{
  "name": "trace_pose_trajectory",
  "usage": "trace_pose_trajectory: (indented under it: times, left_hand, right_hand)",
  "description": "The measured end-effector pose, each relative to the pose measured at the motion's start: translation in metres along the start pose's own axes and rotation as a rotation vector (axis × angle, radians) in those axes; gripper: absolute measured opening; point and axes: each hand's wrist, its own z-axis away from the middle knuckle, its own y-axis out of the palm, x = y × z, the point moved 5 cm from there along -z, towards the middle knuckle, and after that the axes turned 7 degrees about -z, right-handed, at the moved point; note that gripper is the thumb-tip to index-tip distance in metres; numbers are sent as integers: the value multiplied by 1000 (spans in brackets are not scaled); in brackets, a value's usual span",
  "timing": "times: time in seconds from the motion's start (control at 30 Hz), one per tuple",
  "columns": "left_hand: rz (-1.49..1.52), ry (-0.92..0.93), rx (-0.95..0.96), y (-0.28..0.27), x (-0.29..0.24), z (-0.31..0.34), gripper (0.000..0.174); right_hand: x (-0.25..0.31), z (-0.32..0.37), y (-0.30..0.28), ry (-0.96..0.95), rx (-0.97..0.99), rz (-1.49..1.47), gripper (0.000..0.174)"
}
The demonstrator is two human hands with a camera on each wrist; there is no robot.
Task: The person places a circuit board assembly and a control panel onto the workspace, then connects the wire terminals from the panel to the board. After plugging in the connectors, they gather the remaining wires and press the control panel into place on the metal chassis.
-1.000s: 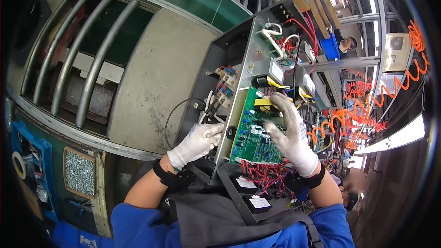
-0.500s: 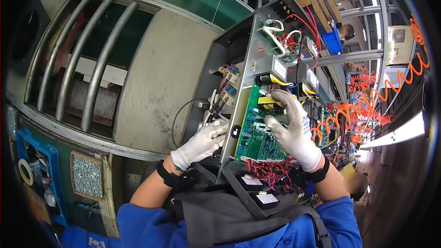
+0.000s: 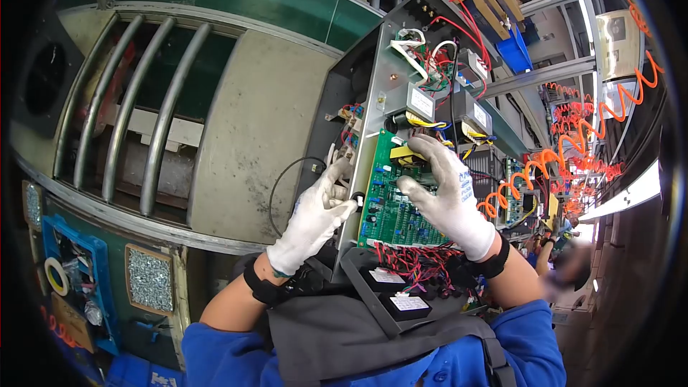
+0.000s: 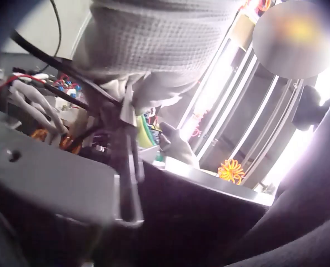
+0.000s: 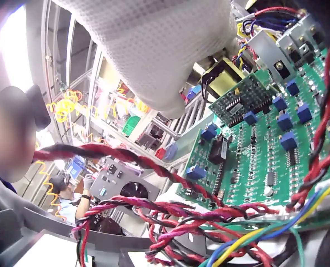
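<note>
The white-gloved left hand is at the metal panel, its thumb tip beside a small black ring with a white piece in it. Whether it pinches a cable there cannot be told. Over the green circuit board, the gloved right hand has thumb and fingers apart, fingertips close to a yellow-wrapped component. In the right wrist view that component stands beside the glove, above the board. The left wrist view shows mostly glove, hiding the fingertips.
Red and black twisted wires crowd the board's near edge, beside two black boxes with labels. Metal-cased parts sit beyond. Left are steel bars and a tray of small metal pieces. Orange coiled hoses hang right.
The left hand has risen along the panel, and its thumb and fingers have spread more at the ring. The right hand keeps its pose over the board. The head view has shifted slightly.
</note>
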Motion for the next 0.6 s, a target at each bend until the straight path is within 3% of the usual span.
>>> trace_pose_trajectory:
  times: [0.07, 0.17, 0.3, 0.37, 0.4, 0.53, 0.6]
  left_hand:
    - [-21, 118, 54, 2, -6, -1, 76]
    - [78, 146, 121, 2, -6, -4, 79]
    - [122, 33, 108, 2, -7, 3, 79]
    - [-185, 32, -20, 1, -17, 7, 81]
    - [-196, 39, -21, 1, -20, 8, 81]
    - [7, 119, 124, -2, -6, -2, 78]
    - [411, 30, 236, 0, 6, -9, 78]
  right_hand:
    - [-2, 0, 0, -18, -8, 0, 55]
    - [-1, 1, 0, -30, -16, 6, 54]
    - [-2, -1, -2, -4, 26, -24, 54]
    - [5, -2, -5, -49, 6, 68, 55]
    - [11, -2, -8, -87, -8, 160, 55]
    - [53, -3, 10, -238, 180, 215, 45]
    - [50, -6, 36, -251, 293, 335, 38]
